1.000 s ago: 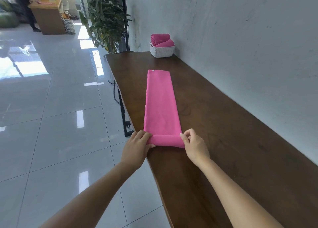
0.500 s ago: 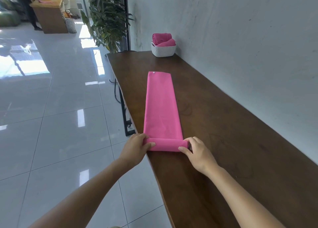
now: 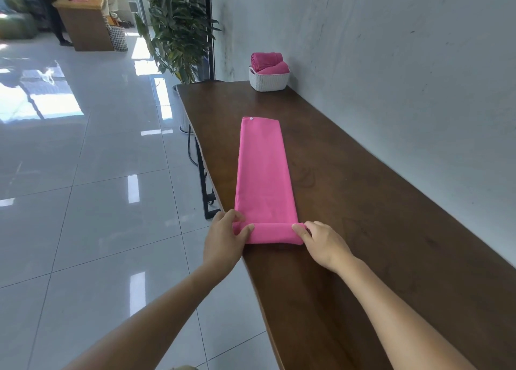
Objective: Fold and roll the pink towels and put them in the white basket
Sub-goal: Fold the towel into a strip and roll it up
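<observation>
Rolling looks to be the step in hand: the left hand (image 3: pixel 226 235) and right hand (image 3: pixel 321 244) each clamp one side of the towel's (image 3: pixel 264 174) rolled near end. Beyond them the folded strip lies flat on the table (image 3: pixel 363 202). Next (my guess) both hands must push forward evenly, keeping it tight. Far ahead of the hands, the basket (image 3: pixel 268 81) holds two rolled towels (image 3: pixel 266 62).

Head-worn wide-angle view, forward and down along the table (image 3: pixel 363 230)
</observation>
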`<move>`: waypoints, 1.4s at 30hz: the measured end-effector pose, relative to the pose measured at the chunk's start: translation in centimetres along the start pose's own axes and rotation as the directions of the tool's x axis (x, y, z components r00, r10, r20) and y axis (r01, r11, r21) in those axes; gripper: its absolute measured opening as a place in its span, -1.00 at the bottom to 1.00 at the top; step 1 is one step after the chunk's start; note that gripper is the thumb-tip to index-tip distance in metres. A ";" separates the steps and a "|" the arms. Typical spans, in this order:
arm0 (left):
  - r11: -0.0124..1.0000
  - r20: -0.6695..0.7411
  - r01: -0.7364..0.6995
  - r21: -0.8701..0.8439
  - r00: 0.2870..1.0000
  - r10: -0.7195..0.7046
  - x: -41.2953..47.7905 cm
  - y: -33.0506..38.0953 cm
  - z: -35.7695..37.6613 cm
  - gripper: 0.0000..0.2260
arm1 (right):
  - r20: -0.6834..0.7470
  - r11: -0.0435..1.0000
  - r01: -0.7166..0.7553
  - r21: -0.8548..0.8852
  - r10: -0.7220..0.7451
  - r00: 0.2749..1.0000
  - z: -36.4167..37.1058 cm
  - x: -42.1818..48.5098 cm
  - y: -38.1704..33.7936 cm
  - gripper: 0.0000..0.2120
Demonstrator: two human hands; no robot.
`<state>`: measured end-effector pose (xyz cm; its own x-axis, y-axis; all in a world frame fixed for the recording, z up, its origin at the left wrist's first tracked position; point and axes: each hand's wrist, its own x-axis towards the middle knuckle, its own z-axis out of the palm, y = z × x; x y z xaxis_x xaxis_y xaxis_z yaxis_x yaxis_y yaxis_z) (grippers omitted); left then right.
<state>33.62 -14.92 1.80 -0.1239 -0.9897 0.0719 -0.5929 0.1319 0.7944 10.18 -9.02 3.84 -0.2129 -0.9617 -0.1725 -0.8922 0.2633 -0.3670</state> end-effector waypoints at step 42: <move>0.969 0.055 -0.175 0.175 0.984 0.168 -0.2 -0.8 -1.7 -0.65 | 0.113 0.968 -0.144 0.205 0.123 0.986 -0.1 -0.4 -0.7 -0.41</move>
<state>35.51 -14.96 2.16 -0.2654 -0.9489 0.1706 -0.6918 0.3106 0.6518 10.87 -8.81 4.30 -0.2740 -0.9074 -0.3188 -0.7512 0.4089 -0.5182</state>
